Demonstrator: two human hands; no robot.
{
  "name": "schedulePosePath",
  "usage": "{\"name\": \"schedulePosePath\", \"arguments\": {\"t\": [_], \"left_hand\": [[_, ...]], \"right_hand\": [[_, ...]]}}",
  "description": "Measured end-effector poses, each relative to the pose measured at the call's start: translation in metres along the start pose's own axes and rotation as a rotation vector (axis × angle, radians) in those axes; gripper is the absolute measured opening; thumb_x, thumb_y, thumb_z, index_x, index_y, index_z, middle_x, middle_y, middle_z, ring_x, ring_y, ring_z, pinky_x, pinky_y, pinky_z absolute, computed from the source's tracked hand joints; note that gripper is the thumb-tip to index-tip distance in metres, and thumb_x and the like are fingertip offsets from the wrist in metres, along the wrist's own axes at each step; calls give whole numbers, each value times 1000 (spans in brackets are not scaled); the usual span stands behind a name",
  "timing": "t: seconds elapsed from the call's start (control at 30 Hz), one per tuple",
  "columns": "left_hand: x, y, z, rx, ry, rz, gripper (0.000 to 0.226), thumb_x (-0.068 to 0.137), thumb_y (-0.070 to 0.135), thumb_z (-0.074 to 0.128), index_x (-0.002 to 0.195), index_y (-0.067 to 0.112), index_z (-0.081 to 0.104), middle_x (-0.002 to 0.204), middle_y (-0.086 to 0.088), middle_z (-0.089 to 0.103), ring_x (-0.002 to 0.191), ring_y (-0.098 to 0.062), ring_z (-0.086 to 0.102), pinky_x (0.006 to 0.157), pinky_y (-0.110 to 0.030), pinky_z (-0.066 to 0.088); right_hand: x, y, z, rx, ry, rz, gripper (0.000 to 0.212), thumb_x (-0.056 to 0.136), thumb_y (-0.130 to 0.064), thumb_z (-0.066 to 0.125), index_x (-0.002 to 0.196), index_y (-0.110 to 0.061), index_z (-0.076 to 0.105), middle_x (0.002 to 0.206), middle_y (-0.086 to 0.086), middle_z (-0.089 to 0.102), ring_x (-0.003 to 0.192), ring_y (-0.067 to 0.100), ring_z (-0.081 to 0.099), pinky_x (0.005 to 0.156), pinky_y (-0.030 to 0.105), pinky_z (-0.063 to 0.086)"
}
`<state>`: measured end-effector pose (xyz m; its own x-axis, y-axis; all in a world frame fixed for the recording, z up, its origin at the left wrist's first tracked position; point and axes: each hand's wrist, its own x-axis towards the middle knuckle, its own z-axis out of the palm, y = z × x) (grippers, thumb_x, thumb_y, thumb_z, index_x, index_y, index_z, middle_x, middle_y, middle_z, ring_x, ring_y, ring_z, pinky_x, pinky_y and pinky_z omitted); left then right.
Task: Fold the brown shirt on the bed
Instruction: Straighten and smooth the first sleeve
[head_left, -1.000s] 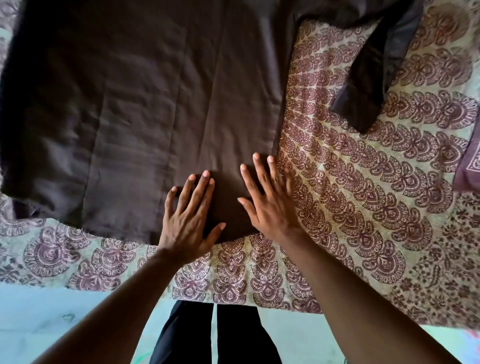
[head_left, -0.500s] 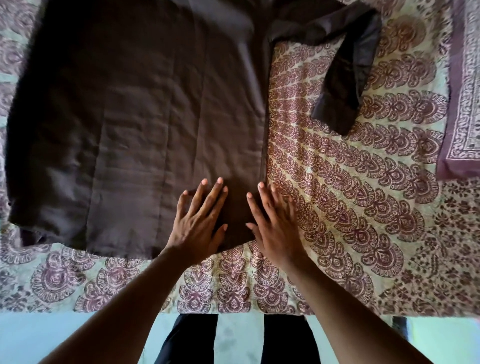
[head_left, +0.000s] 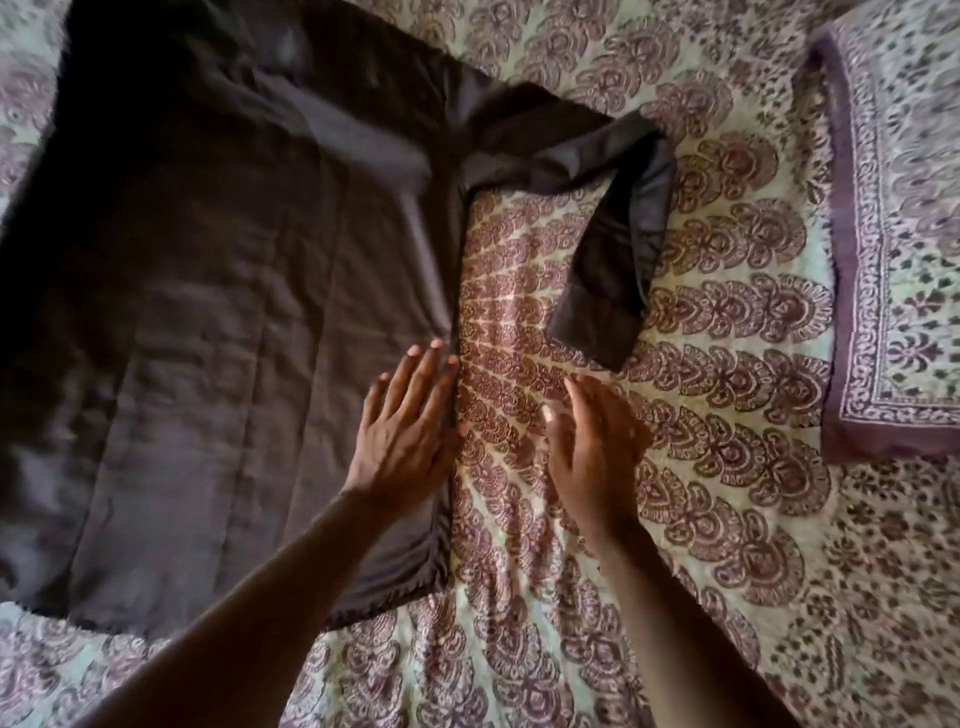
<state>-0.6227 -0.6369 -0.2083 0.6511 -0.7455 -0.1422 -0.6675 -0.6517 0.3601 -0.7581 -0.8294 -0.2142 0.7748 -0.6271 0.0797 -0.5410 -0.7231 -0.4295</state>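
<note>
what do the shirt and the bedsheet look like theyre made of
Shirt: thin woven cloth, maybe cotton or a blend, with a faint sheen; it holds sharp pressed creases and catches light along the sleeve. Bedsheet: matte printed cotton by the look, maroon block-style motifs on a pale ground, soft wrinkles and no shine. The exact fibre of either cannot be told.

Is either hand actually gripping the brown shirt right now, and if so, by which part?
Nothing is gripped. The left hand lies flat, palm down, on the brown shirt near its right side edge. The right hand is open over the bedsheet, off the shirt.
</note>
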Motion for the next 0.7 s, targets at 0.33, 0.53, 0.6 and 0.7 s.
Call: {"name": "schedulePosePath", "arguments": {"t": [0.33, 0.53, 0.6, 0.7], "left_hand": [[127, 38, 24, -11, -156, -275, 94, 83, 88, 20, 161, 44, -11, 171, 8, -25, 157, -21, -26, 126, -57, -7], [136, 34, 21, 19, -296, -322, 96, 84, 87, 28, 152, 52, -30, 161, 12, -44, 151, -20, -38, 124, -55, -11], [138, 36, 17, 29, -349, -334, 95, 88, 85, 31, 146, 54, -38, 157, 12, -49, 148, -20, -43, 124, -57, -11], [140, 39, 12, 37, -427, -345, 93, 88, 86, 27, 132, 56, -49, 153, 11, -54, 143, -20, -47, 123, -56, -15]], "right_hand": [[202, 34, -12, 161, -3, 613, 101, 92, -45, 73, 162, -4, 14, 159, 25, 37, 143, 40, 41, 109, 51, 40], [236, 29, -33, 379, -32, 431, 25, 89, -6, 67, 112, 2, 67, 112, 22, 71, 103, 37, 67, 79, 36, 48], [231, 29, -55, 301, 40, 252, 16, 93, -4, 62, 106, -2, 70, 103, 17, 70, 89, 27, 63, 66, 23, 37], [232, 45, -85, 260, 175, 195, 30, 98, -2, 57, 125, 0, 67, 115, 22, 62, 95, 18, 52, 73, 15, 34]]}}
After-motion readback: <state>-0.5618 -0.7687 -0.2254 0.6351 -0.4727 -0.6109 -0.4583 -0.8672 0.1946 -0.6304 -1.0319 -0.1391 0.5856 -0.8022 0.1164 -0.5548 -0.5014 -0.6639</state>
